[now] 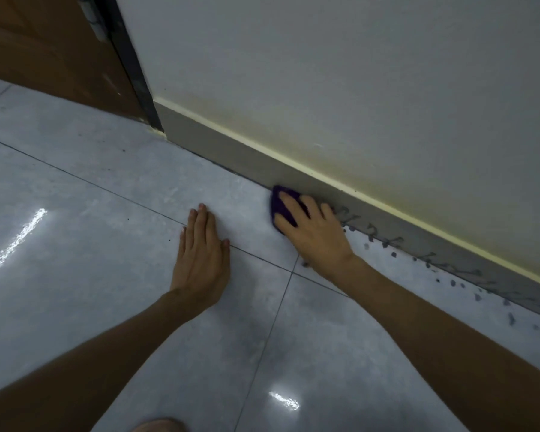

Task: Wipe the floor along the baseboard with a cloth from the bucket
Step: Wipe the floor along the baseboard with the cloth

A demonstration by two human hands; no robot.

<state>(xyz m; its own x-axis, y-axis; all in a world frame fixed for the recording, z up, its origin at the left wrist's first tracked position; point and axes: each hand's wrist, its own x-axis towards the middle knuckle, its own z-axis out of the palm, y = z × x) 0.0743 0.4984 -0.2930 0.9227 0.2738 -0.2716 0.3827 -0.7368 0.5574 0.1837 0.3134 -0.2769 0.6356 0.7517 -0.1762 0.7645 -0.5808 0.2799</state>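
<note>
Purple cloth (277,203), soft and bunched, lies pressed flat on the glossy grey tile floor (106,188) under the spread fingers of the right hand (312,229), touching the foot of the matte grey baseboard (231,151); the left hand (201,254) rests open and empty on the tile as a prop. Wiping looks under way. Dark specks and smears (393,254) line the baseboard behind the wrist, so the next stroke probably needs firm pressure along that seam; no bucket is in view.
</note>
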